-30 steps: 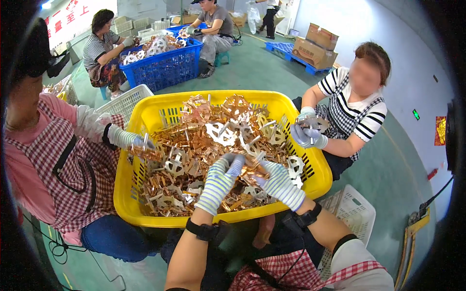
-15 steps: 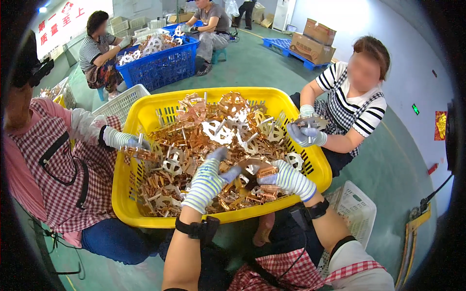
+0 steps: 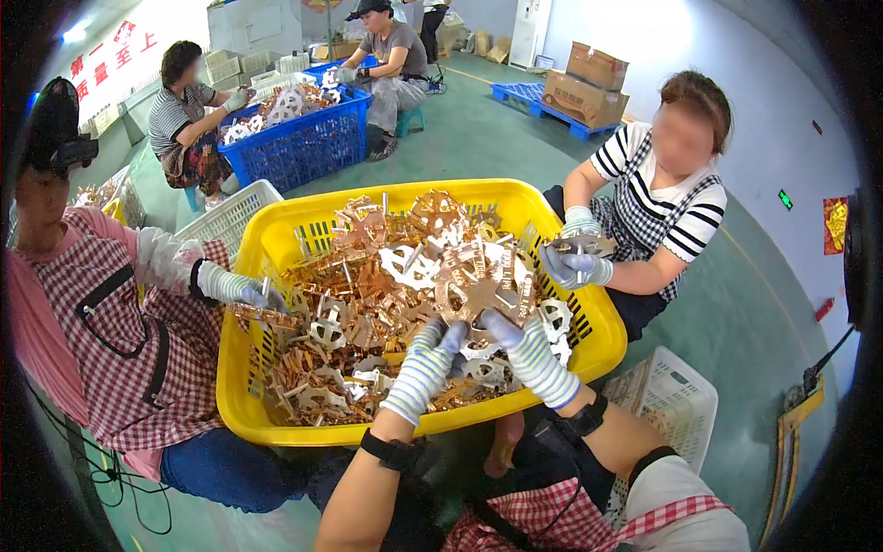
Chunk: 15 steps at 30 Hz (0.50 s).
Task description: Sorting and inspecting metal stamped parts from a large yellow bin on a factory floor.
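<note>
A round, copper-coloured metal plate with cut-outs (image 3: 467, 283) is tilted up between my two gloved hands over the heap. My left hand (image 3: 425, 366) grips its lower left edge, and my right hand (image 3: 538, 359) its lower right edge, thumbs close together. Both gloves are striped with grey fingertips. Below lies a yellow plastic basket (image 3: 241, 391) filled with a heap of copper-coloured metal parts (image 3: 363, 267), with silvery slotted discs (image 3: 409, 265) and small pins mixed in.
Co-workers' gloved hands hold metal parts at the basket's left (image 3: 244, 293) and right (image 3: 579, 262). A white crate (image 3: 682, 405) stands at my right. Behind are another white crate (image 3: 241, 204), a blue basket (image 3: 299, 152) with two seated people, and cartons on a blue pallet (image 3: 543, 103).
My hands have drawn together and lifted the copper-coloured plate, turning its flat side up into view. The neighbours' hands stay nearly where they were. The view has shifted slightly.
</note>
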Motion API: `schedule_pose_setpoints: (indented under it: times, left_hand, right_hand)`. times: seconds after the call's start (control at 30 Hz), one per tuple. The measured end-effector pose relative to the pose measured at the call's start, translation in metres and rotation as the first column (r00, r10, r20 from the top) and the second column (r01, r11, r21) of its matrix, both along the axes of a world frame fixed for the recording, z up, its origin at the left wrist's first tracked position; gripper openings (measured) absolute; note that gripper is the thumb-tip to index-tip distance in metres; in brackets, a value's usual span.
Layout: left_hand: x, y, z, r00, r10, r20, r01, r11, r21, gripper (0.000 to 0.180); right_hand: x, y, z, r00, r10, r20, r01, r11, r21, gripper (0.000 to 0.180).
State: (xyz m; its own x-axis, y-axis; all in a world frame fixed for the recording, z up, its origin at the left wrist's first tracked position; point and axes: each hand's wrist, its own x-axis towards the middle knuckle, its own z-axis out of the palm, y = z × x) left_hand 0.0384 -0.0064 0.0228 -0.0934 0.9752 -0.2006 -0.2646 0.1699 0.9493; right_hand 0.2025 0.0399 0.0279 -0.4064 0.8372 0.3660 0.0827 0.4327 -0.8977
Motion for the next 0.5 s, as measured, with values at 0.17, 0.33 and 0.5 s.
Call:
schedule_pose_setpoints:
  times: [0.17,0.33,0.5]
  left_hand:
    - [-0.026,0.014,-0.012,0.858,0.497,-0.128,-0.413,0.816,0.405,0.032]
    - [-0.031,0.010,-0.019,0.906,0.371,-0.203,-0.323,0.917,0.234,0.033]
    - [-0.032,0.002,-0.012,0.649,0.470,-0.599,-0.238,0.873,0.426,0.025]
  right_hand:
    - [-0.005,-0.014,0.022,0.994,0.035,0.104,-0.010,0.973,-0.230,0.048]
    - [-0.005,-0.006,0.001,0.970,-0.060,0.235,0.077,0.995,-0.063,0.048]
    - [-0.007,-0.005,0.012,0.981,-0.078,0.177,0.067,0.996,0.067,0.047]
